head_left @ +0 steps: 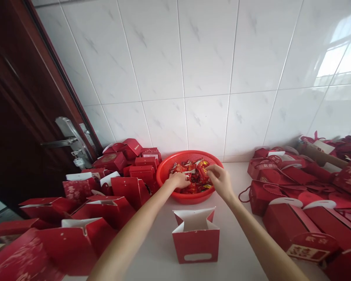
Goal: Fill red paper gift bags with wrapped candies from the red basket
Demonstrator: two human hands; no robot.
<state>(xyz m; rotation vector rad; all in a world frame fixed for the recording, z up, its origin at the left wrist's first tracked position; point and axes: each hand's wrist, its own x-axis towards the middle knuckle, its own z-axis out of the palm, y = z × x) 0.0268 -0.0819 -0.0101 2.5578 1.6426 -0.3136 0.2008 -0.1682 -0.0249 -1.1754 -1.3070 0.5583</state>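
Observation:
A red plastic basket (190, 200) against the wall holds several red and gold wrapped candies (193, 188). My left hand (179, 180) is over the left part of the basket, its fingers bent down among the wrappers; what they grip, if anything, is hidden. At the right side, my right hand (220, 180) has thumb and fingers pinched at a red and gold wrapped candy (204, 171). In front of the basket, between my forearms, a red paper gift box (196, 245) stands upright, its top open and its white inside showing.
Several open red boxes (67, 249) crowd the left, with closed ones (108, 164) behind. More red gift boxes (289, 224), some with cord handles, fill the right of the white table (152, 253). A tiled wall (204, 121) rises behind; a dark door with a metal handle (67, 141) is at left.

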